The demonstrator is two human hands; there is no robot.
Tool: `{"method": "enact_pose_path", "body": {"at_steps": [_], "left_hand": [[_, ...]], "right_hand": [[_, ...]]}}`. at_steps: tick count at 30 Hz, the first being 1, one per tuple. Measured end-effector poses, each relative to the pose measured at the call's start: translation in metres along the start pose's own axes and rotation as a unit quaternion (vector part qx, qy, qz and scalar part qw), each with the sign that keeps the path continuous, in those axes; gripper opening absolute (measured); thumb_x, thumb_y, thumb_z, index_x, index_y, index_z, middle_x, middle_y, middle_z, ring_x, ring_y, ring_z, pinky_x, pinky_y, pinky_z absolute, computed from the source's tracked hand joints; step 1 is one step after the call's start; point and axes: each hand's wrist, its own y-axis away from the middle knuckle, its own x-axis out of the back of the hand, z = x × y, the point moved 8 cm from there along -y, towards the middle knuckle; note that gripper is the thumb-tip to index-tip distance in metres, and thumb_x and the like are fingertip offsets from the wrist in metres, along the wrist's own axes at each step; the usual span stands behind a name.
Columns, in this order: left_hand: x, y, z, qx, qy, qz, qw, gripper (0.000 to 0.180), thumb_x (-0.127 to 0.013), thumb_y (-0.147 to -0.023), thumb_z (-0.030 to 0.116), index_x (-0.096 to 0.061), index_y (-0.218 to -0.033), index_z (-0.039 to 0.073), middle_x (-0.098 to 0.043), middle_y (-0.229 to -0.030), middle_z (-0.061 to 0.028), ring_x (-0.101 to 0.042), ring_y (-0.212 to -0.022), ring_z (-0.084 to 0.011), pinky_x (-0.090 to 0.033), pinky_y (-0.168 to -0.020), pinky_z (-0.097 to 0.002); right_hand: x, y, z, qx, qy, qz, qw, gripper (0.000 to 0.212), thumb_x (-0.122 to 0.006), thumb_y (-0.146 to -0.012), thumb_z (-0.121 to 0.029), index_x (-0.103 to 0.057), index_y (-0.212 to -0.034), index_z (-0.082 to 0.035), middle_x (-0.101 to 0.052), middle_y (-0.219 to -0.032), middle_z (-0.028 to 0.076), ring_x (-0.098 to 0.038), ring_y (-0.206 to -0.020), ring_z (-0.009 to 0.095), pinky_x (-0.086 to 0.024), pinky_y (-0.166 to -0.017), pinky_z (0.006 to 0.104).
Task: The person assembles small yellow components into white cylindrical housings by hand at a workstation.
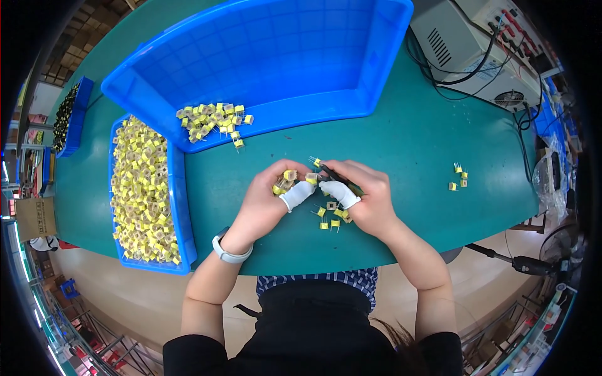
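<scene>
My left hand (262, 193), a white finger cot on its thumb, is closed around several small yellow-wrapped components with pins. One such component (311, 178) is pinched at its fingertips, close to the right hand. My right hand (375, 199), also with a white cot on the thumb, grips a slim black hand tool (330, 172), its tip against or just beside that component. Whether the tool is tweezers I cannot tell. Another component (315, 161) lies just beyond the fingertips. Several loose components (323, 224) rest on the green table beneath the right hand.
A large blue bin (301, 106) lies at the back, with several components (213, 119) inside. On the left stands a blue tray (183, 216) heaped with components. Several more components (464, 183) sit at the right. A grey instrument (464, 53) with cables is at back right.
</scene>
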Motion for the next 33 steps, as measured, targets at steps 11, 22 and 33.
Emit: {"method": "enact_pose_path", "body": {"at_steps": [11, 22, 33], "left_hand": [[-0.003, 0.002, -0.009, 0.052, 0.214, -0.048, 0.974, 0.026, -0.057, -0.101, 0.011, -0.064, -0.126, 0.005, -0.055, -0.086, 0.0032, -0.044, -0.069, -0.0025, -0.030, -0.055, -0.0202], [-0.008, 0.001, -0.010, 0.067, 0.334, -0.068, 0.938, 0.021, -0.052, -0.102, 0.014, -0.055, -0.122, 0.006, -0.057, -0.091, -0.0019, -0.039, -0.064, -0.0036, -0.030, -0.055, -0.0200], [-0.021, 0.003, -0.018, 0.147, 0.532, -0.159, 0.819, 0.022, -0.052, -0.102, 0.022, -0.054, -0.115, 0.005, -0.047, -0.084, 0.0015, -0.038, -0.060, -0.0018, -0.030, -0.050, -0.0177]], "right_hand": [[-0.004, 0.002, -0.003, 0.026, -0.010, -0.018, 0.999, 0.034, -0.075, -0.085, -0.002, -0.068, -0.118, 0.005, -0.074, -0.098, 0.014, -0.073, -0.087, 0.022, -0.059, -0.075, 0.0314], [-0.005, 0.003, -0.015, 0.104, 0.051, -0.013, 0.993, 0.033, -0.076, -0.083, -0.006, -0.070, -0.115, 0.002, -0.074, -0.092, 0.013, -0.074, -0.082, 0.025, -0.057, -0.069, 0.0321], [-0.001, 0.003, -0.014, 0.142, 0.167, 0.030, 0.975, 0.028, -0.075, -0.081, -0.009, -0.071, -0.107, 0.000, -0.073, -0.087, 0.013, -0.072, -0.074, 0.030, -0.055, -0.064, 0.0359]]}}
